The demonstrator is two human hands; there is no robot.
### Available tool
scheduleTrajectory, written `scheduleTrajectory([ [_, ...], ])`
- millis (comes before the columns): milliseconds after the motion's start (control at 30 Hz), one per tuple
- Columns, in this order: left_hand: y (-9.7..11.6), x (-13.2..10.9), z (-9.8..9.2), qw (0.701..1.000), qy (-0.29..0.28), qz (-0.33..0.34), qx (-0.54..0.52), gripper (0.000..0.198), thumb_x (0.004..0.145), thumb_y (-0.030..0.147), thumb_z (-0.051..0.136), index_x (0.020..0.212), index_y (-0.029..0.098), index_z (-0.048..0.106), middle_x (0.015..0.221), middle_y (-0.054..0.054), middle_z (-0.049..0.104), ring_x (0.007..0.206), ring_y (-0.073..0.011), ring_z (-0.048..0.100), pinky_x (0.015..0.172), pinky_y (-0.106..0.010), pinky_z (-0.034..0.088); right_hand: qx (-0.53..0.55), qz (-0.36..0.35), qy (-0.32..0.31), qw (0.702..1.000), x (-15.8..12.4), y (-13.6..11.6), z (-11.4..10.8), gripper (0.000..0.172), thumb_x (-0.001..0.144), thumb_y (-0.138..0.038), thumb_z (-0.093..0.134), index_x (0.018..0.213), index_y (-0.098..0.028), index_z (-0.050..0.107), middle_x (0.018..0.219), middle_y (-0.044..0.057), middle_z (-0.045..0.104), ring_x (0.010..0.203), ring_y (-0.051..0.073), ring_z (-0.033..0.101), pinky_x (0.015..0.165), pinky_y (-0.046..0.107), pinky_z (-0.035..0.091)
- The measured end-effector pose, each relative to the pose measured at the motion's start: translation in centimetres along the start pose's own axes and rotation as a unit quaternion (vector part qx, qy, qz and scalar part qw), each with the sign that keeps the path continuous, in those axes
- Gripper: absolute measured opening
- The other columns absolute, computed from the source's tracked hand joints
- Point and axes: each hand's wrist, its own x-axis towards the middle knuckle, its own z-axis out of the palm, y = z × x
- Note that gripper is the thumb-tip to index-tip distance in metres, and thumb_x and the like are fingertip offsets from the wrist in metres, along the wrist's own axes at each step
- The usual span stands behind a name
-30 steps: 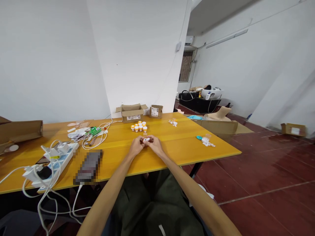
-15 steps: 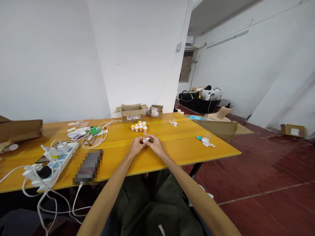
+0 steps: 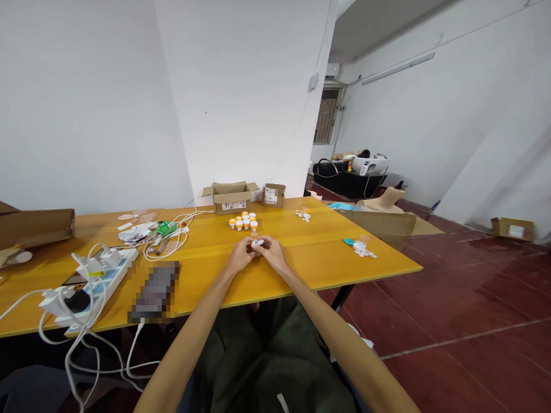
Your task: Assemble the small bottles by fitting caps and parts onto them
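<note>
Close together over the front part of the table, my left hand [image 3: 240,255] and my right hand [image 3: 274,256] both grip a small white piece [image 3: 257,243]. Fingers of both hands are curled round it and hide much of its shape, so its exact kind does not show. Just beyond the fingertips is a small clear piece [image 3: 254,234], partly covered by the hands. Behind that, a group of small jars [image 3: 245,223] with white and yellow-orange tops stands on the table.
An open cardboard box [image 3: 232,202] and a smaller box [image 3: 274,195] stand against the wall. White pieces [image 3: 361,249] lie beside a teal ring [image 3: 348,242] at the right; more small pieces [image 3: 305,217] lie farther back. A power strip [image 3: 101,292], cables and a phone [image 3: 155,289] occupy the left.
The white piece has turned slightly between my fingers and shifted a little to the right. Both hands stay in nearly the same place, and everything else is still.
</note>
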Motion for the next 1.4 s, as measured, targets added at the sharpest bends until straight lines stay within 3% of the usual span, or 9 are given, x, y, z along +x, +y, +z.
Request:
scheduleTrajectory([
  [133,0.1,0.1,0.0,1.000,0.009,-0.015,-0.005,0.029,0.069,0.012,0.067,0.097,0.019,0.072,0.094,-0.005,0.079,0.085,-0.0209,0.072,0.080,-0.032,0.057,0.004,-0.001,0.002,1.000,0.0,-0.1,0.0,0.027,0.063,-0.035,0.076,0.085,-0.020,0.068,0.081,0.003,0.076,0.076,0.021,0.071,0.072,0.034,0.058],
  [333,0.3,0.1,-0.1,0.999,0.017,-0.036,0.009,0.016,0.067,0.018,0.073,0.083,0.019,0.075,0.079,-0.003,0.078,0.076,-0.0226,0.072,0.075,-0.033,0.057,-0.014,0.009,-0.008,1.000,-0.1,-0.3,0.0,0.026,0.063,-0.034,0.077,0.084,-0.021,0.068,0.083,0.004,0.076,0.078,0.022,0.071,0.074,0.036,0.058],
  [700,0.8,-0.1,-0.1,0.996,0.045,-0.036,0.071,0.013,0.067,0.013,0.069,0.076,0.021,0.064,0.072,0.000,0.074,0.071,-0.0197,0.069,0.069,-0.029,0.052,-0.030,0.003,-0.013,0.999,-0.1,-0.9,0.1,0.022,0.063,-0.035,0.075,0.077,-0.021,0.067,0.077,0.003,0.074,0.075,0.022,0.070,0.073,0.036,0.056],
  [967,0.7,-0.2,0.0,0.999,0.024,-0.012,0.039,0.024,0.066,0.010,0.064,0.088,0.021,0.064,0.082,0.000,0.076,0.077,-0.0190,0.070,0.072,-0.029,0.053,-0.046,0.005,-0.014,0.999,-0.3,-1.1,0.3,0.023,0.065,-0.037,0.076,0.079,-0.021,0.068,0.077,0.003,0.074,0.073,0.022,0.069,0.072,0.036,0.056],
  [1067,0.3,0.0,-0.1,0.999,0.037,-0.018,0.031,0.019,0.068,0.011,0.064,0.084,0.020,0.064,0.082,-0.001,0.076,0.078,-0.0189,0.070,0.074,-0.029,0.053,-0.061,-0.014,-0.012,0.998,-0.3,-1.1,0.4,0.023,0.069,-0.040,0.074,0.081,-0.021,0.069,0.081,0.004,0.074,0.075,0.022,0.069,0.074,0.035,0.056],
  [1233,-0.4,0.5,-0.3,0.995,0.083,-0.055,0.024,0.018,0.064,0.016,0.075,0.078,0.020,0.064,0.072,0.001,0.072,0.069,-0.0177,0.067,0.069,-0.028,0.052,-0.155,-0.093,0.030,0.983,0.4,-0.8,-0.8,0.017,0.083,-0.032,0.060,0.093,-0.024,0.070,0.097,0.006,0.072,0.086,0.022,0.067,0.081,0.035,0.055],
  [1400,-0.6,0.7,-0.6,0.989,0.122,-0.081,0.031,0.023,0.061,0.020,0.081,0.075,0.019,0.063,0.066,0.003,0.070,0.064,-0.0160,0.064,0.065,-0.027,0.050,-0.326,-0.164,-0.019,0.931,1.5,-0.3,-1.7,0.046,0.081,-0.012,0.054,0.122,-0.029,0.064,0.122,0.007,0.064,0.107,0.024,0.063,0.093,0.037,0.051],
])
